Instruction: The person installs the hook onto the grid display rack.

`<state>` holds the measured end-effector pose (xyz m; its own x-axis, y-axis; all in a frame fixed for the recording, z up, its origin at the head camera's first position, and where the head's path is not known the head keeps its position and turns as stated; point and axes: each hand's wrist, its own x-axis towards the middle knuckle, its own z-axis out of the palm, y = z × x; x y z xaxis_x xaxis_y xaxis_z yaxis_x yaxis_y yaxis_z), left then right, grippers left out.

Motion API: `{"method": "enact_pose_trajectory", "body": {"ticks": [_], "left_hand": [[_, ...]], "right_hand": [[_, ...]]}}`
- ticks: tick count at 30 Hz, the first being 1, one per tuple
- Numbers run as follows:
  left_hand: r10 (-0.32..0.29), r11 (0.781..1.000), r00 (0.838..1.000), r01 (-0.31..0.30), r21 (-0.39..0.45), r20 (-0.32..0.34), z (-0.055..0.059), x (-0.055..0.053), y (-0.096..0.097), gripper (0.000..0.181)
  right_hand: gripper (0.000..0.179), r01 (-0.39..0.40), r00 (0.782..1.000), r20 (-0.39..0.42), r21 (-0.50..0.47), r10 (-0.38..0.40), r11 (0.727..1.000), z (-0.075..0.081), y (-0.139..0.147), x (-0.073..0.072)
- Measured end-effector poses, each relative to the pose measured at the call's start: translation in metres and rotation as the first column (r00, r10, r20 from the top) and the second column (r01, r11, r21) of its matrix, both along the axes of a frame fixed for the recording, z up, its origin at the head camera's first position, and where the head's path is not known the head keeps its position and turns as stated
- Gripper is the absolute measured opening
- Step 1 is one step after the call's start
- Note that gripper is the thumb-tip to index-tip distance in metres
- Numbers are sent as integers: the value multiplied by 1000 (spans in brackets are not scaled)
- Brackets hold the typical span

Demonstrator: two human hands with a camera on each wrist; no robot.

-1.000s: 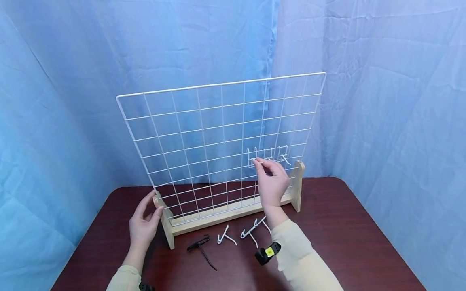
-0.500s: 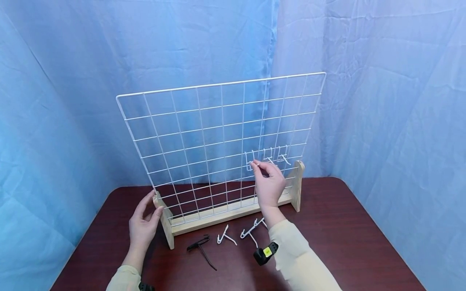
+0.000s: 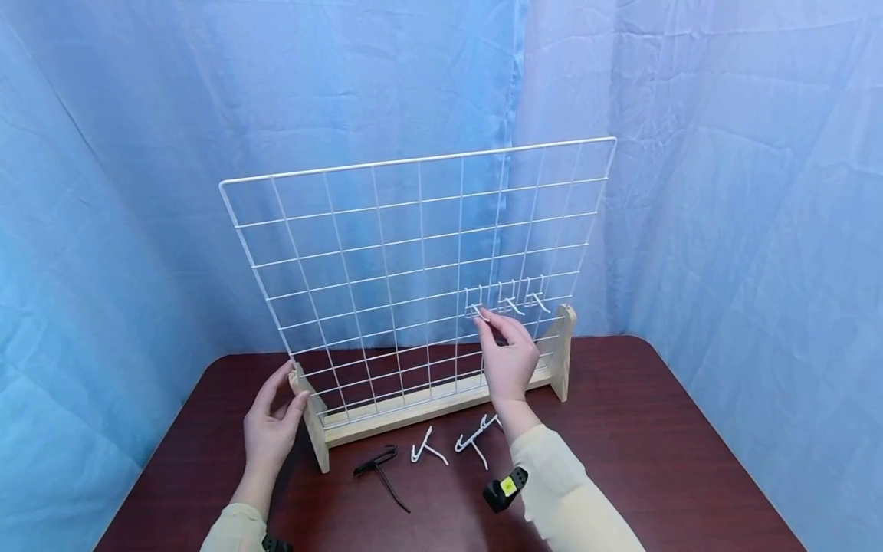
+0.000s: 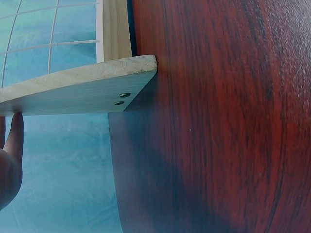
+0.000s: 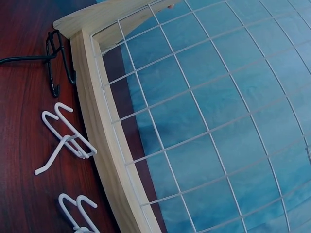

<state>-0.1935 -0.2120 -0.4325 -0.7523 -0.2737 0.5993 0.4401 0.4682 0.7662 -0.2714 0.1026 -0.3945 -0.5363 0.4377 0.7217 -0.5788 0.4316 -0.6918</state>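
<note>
A white wire grid panel point(image 3: 417, 159) stands upright in a wooden stand point(image 3: 407, 415). Thumb and fingertips of my right hand point(image 3: 512, 364) pinch the prong of a white wire hook point(image 3: 474, 307), whose two top loops are at a horizontal wire. To its right hang two more white hooks, one nearer point(image 3: 509, 300) and one farther point(image 3: 536, 297). At the stand's left end, my left hand point(image 3: 267, 431) holds the wooden side piece point(image 3: 315, 422) between thumb and fingers. In the left wrist view, fingers point(image 4: 16, 138) touch that side piece's outer face point(image 4: 73, 94).
On the dark red table point(image 3: 662, 460) before the stand lie a black hook point(image 3: 377, 462), a white hook point(image 3: 425, 447) and two more white hooks side by side point(image 3: 472, 441), one partly behind the right forearm. Blue curtains point(image 3: 372, 84) surround the table.
My right hand has shifted slightly left and down, bringing the white hook with it; the hook now sits flatter against the grid. The left hand keeps its place.
</note>
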Motion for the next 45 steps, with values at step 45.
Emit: {"method": "enact_pose_trajectory", "body": {"ticks": [45], "left_hand": [[32, 1000, 999, -32, 2, 14, 2, -1, 2, 53]], "right_hand": [[20, -154, 934, 350, 219, 69, 964, -95, 46, 41]]}}
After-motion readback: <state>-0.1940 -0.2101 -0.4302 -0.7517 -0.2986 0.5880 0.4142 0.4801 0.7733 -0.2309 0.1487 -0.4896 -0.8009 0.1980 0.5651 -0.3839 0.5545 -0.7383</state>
